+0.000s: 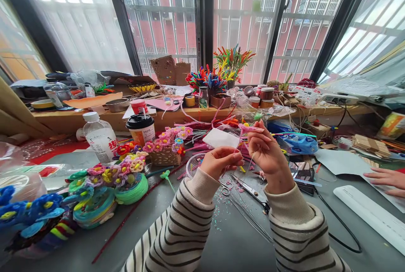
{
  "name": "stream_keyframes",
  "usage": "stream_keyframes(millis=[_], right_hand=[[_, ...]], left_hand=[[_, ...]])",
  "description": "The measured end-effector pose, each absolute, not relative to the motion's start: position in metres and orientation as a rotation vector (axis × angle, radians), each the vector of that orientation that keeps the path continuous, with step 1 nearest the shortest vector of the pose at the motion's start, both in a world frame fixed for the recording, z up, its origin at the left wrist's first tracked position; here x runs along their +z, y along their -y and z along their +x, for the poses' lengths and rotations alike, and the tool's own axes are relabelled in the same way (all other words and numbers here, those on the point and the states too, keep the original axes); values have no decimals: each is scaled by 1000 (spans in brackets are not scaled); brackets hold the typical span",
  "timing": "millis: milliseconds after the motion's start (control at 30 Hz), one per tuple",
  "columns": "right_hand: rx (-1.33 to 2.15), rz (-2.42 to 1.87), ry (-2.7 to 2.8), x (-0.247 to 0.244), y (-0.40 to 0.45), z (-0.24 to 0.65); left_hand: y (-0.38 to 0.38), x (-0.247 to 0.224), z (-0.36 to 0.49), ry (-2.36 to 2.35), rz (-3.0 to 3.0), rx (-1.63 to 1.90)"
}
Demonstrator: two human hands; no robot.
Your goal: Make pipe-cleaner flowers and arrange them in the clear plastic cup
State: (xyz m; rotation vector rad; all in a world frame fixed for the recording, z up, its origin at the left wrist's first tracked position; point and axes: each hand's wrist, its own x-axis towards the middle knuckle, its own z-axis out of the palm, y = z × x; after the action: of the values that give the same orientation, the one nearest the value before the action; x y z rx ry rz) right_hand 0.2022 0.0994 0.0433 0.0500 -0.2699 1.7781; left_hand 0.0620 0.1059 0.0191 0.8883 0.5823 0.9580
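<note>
My right hand (265,152) is closed in a pinch on a pink pipe-cleaner flower (247,128), raised above the table, a yellow spot at its middle. Lower and to the left, my left hand (221,161) is also closed, its thumb and fingertips pinching a thin stem that runs down from the flower. A loose strand hangs below my right hand. Beneath the hands lie scissors (253,189) and several thin wires (248,213) among scattered glitter. A white sheet or pad (221,138) is just behind the fingers.
Left stand pots of pipe-cleaner flowers (131,187), a bottle (99,137) and a lidded cup (141,128). Right are a blue wipes pack (294,142), a black cable (344,225), a white strip-shaped device (370,213) and another person's hand (387,181). A cluttered ledge (177,114) runs behind.
</note>
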Motion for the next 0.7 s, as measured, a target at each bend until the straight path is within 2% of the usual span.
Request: stream_keyframes(millis=[433, 700], right_hand=[[1670, 59, 249, 47, -98, 196], [1603, -113, 405, 49, -99, 191]], left_hand=[[-98, 17, 71, -486, 798, 921], [-97, 24, 68, -545, 760, 938]])
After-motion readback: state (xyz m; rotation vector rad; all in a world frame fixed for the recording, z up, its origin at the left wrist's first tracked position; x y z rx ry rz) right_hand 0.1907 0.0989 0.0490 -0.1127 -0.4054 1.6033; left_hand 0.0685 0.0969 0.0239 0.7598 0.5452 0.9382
